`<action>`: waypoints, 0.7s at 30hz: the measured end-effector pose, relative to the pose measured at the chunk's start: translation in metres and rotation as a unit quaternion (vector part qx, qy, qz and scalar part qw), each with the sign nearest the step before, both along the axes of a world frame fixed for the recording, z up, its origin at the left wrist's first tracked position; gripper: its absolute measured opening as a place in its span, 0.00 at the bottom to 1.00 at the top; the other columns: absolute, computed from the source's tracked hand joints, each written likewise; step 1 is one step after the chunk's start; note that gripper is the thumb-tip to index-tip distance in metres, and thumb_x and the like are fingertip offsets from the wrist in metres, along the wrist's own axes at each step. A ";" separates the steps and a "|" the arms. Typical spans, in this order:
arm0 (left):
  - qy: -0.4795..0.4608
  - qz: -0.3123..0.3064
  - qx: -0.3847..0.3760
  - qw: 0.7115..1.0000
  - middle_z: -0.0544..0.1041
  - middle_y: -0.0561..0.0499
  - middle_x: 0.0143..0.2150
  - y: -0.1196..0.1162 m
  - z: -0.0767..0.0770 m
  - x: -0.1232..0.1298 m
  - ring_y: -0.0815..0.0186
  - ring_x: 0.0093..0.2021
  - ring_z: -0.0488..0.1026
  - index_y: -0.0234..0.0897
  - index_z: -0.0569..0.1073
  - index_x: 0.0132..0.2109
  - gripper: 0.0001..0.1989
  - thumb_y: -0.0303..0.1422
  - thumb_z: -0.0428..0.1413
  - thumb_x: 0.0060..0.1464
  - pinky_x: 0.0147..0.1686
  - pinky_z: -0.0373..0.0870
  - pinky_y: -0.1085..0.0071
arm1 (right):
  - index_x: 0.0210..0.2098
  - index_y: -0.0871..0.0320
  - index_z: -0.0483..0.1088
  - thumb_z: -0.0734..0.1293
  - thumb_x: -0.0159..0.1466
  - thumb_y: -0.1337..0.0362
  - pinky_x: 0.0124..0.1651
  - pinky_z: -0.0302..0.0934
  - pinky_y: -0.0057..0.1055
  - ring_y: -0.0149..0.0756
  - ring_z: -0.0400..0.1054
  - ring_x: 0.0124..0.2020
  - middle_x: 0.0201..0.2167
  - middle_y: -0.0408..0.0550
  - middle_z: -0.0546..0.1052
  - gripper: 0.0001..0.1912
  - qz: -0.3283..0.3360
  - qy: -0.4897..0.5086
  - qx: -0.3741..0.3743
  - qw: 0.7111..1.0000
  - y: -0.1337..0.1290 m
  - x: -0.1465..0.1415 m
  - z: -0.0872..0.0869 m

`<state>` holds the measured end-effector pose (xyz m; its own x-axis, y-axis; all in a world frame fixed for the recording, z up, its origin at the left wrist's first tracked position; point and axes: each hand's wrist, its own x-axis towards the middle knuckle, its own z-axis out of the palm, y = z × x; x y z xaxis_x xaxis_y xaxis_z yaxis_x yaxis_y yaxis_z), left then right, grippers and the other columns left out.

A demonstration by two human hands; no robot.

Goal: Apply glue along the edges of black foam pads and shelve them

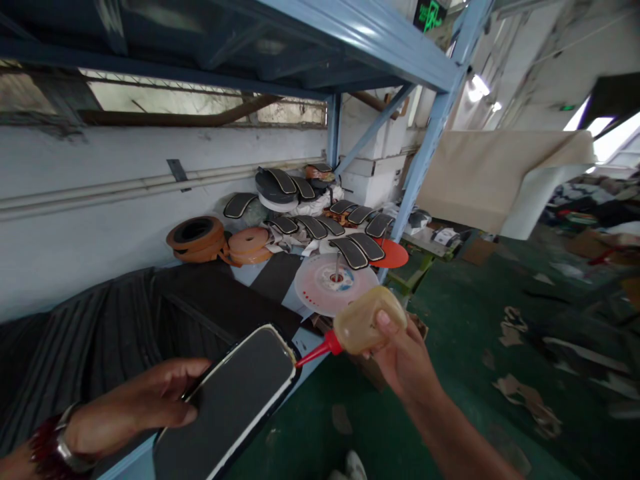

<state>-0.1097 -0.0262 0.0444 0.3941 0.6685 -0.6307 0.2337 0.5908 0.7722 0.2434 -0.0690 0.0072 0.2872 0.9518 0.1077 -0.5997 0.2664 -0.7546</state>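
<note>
Two hands clamping, I am seeing: left hand [133, 407] on black panel [225, 407], right hand [403, 360] on amber squeeze bottle [370, 321]; slipping risks smears.

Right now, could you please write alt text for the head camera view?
A right hand holds a translucent squeeze bottle with a red nozzle at the edge of a dark, pale-rimmed panel, which the left hand touches. Similar panels and orange rolls lie behind on a blue steel rack.
</note>
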 end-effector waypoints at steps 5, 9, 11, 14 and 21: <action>-0.104 -0.063 0.000 0.993 0.84 0.49 0.36 -0.001 -0.010 0.016 0.44 0.42 0.80 0.42 0.84 0.41 0.17 0.33 0.69 0.39 0.46 0.74 0.53 | 0.40 0.58 0.73 0.80 0.56 0.57 0.18 0.65 0.24 0.34 0.69 0.27 0.31 0.44 0.73 0.19 -0.072 0.014 -0.019 0.997 0.000 0.000 -0.005; -0.113 -0.043 0.000 0.993 0.84 0.50 0.35 0.000 -0.016 0.026 0.47 0.40 0.80 0.43 0.84 0.40 0.17 0.34 0.70 0.37 0.44 0.75 0.54 | 0.42 0.58 0.73 0.80 0.55 0.56 0.19 0.65 0.25 0.36 0.70 0.27 0.32 0.45 0.74 0.22 -0.097 0.024 -0.039 0.994 -0.002 0.000 -0.006; -0.108 -0.041 0.003 0.993 0.84 0.50 0.35 0.001 -0.018 0.029 0.47 0.39 0.80 0.42 0.83 0.39 0.17 0.35 0.70 0.36 0.45 0.74 0.54 | 0.43 0.58 0.73 0.80 0.55 0.57 0.20 0.65 0.25 0.37 0.71 0.28 0.33 0.46 0.75 0.22 -0.103 0.023 -0.040 0.994 -0.003 0.000 -0.007; -0.095 -0.033 0.003 0.995 0.84 0.50 0.34 0.004 -0.021 0.034 0.46 0.39 0.80 0.42 0.83 0.38 0.18 0.36 0.70 0.34 0.46 0.74 0.53 | 0.43 0.57 0.73 0.80 0.55 0.57 0.20 0.65 0.25 0.36 0.70 0.28 0.33 0.45 0.75 0.21 -0.111 0.019 -0.035 0.993 -0.005 -0.002 -0.006; -0.106 -0.022 0.006 0.994 0.84 0.48 0.35 0.012 -0.024 0.041 0.48 0.38 0.80 0.39 0.83 0.39 0.20 0.35 0.71 0.33 0.44 0.74 0.55 | 0.44 0.57 0.72 0.79 0.57 0.56 0.20 0.65 0.26 0.38 0.71 0.28 0.34 0.47 0.75 0.21 -0.086 0.011 -0.038 0.995 -0.009 -0.012 -0.009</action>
